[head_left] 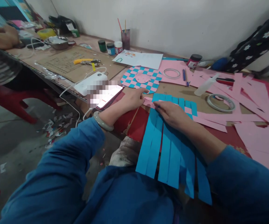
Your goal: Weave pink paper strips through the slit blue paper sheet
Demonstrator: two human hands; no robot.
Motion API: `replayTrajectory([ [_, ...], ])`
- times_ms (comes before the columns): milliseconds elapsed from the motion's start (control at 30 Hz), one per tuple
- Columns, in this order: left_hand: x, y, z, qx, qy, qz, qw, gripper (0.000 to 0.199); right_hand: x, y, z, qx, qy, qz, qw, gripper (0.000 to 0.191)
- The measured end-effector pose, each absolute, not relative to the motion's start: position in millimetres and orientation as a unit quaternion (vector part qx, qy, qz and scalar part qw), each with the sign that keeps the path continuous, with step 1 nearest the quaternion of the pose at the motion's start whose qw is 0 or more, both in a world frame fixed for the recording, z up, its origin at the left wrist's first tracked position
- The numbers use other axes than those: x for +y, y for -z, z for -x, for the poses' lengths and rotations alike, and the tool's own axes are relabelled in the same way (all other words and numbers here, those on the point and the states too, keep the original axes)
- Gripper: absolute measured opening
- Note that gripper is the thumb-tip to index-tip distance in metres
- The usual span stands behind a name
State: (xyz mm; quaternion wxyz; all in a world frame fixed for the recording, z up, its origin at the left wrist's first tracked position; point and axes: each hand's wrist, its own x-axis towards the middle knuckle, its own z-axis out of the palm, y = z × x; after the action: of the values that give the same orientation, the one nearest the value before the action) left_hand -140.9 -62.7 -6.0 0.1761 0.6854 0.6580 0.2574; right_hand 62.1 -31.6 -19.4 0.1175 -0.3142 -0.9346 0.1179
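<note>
A blue paper sheet (169, 149) cut into long strips lies at the table's front edge, its strips hanging over my lap. A pink paper strip (147, 102) crosses its upper part, woven through some blue strips. My right hand (171, 114) pinches the strip and the blue paper at the sheet's left side. My left hand (134, 99) is at the pink strip's left end, its index finger stretched out and the others curled. Just behind lies a round blue and pink checkered paper piece (128, 77) with a pink shape (143, 78) on it.
Left of my hands are a phone (109, 96) and a white power bank (91, 83). Tape rolls (220, 103), a glue bottle (205, 85) and pink paper pieces (260, 140) lie at right. Paint jars (110, 49) stand near the wall. Another person's arm (1, 37) rests at far left.
</note>
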Motion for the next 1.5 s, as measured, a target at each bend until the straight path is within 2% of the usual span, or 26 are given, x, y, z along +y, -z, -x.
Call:
replayTrajectory([
  [100, -65.0, -6.5, 129.8, 0.673, -0.307, -0.624, 0.251, 0.047, -31.9, 20.5, -59.4, -0.920, -0.130, 0.340, 0.145, 0.030],
  [200, -66.9, -15.6, 116.0, 0.645, -0.353, -0.567, 0.372, 0.048, -32.6, 22.6, -55.4, -0.903, -0.132, 0.367, 0.179, 0.021],
  [267, -66.3, -17.9, 107.6, 0.612, -0.371, -0.549, 0.432, 0.047, -33.0, 23.5, -53.2, -0.890, -0.123, 0.395, 0.193, 0.019],
  [333, -64.5, -18.0, 100.7, 0.591, -0.385, -0.548, 0.450, 0.045, -33.4, 23.7, -51.8, -0.878, -0.113, 0.419, 0.203, 0.022],
  [533, -60.9, -11.2, 90.7, 0.560, -0.387, -0.595, 0.428, 0.037, -33.5, 23.3, -51.6, -0.864, -0.109, 0.436, 0.226, 0.022],
  [633, -60.2, -7.3, 91.9, 0.548, -0.402, -0.606, 0.413, 0.031, -31.8, 21.6, -53.1, -0.850, -0.153, 0.446, 0.235, 0.019],
  [767, -61.5, -6.1, 101.4, 0.578, -0.397, -0.633, 0.327, 0.004, -30.3, 15.9, -56.3, -0.828, -0.237, 0.439, 0.255, 0.014],
  [933, -69.6, -6.5, 112.9, 0.597, -0.317, -0.668, 0.310, 0.011, -31.3, 13.7, -56.2, -0.821, -0.254, 0.446, 0.252, 0.015],
  [1167, -57.6, 2.2, 112.0, 0.655, -0.314, -0.659, 0.193, 0.003, -31.1, 18.5, -54.7, -0.837, -0.225, 0.429, 0.254, 0.023],
  [1333, -49.0, 2.4, 101.0, 0.626, -0.333, -0.675, 0.205, 0.011, -30.6, 19.2, -53.3, -0.849, -0.185, 0.433, 0.240, 0.031],
  [1500, -55.1, -3.5, 93.1, 0.608, -0.307, -0.706, 0.192, 0.015, -29.9, 20.1, -52.4, -0.864, -0.140, 0.436, 0.210, 0.021],
])
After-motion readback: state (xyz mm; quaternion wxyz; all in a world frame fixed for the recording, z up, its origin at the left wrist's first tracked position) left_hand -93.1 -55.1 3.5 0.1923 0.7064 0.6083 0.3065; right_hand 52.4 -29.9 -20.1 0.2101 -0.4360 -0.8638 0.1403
